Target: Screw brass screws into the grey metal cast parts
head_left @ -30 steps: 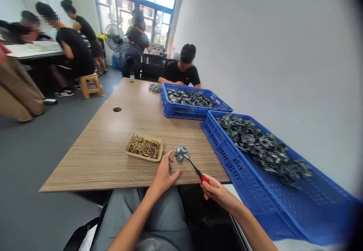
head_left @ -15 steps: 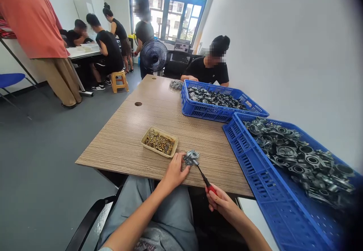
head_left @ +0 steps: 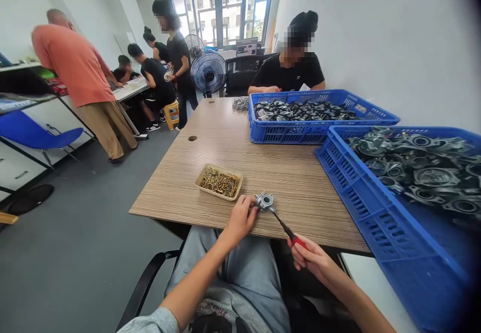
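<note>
My left hand (head_left: pixel 242 216) is closed on a small grey metal carburetor body (head_left: pixel 266 202) at the table's near edge, its round bore facing up. In my right hand (head_left: pixel 310 257) is a screwdriver with a red handle (head_left: pixel 299 243) and a dark shaft. The shaft slants up to the left, and its tip meets the near side of the carburetor body; the exact contact is too small to make out. Just beyond my left hand sits a beige tray (head_left: pixel 198 184) filled with small brass jets (head_left: pixel 220 181).
To the right, a blue crate (head_left: pixel 379 222) holds many metal castings (head_left: pixel 432 175). Behind it, another blue crate (head_left: pixel 285 133) is full of darker parts. A co-worker (head_left: pixel 291 69) sits across the wooden table (head_left: pixel 225 147). Other people and a fan (head_left: pixel 209 72) are farther back.
The camera view has swung left, so things appear shifted to the right. Both hands keep the same hold, with the screwdriver still against the carburetor body. A standing person in the background has turned.
</note>
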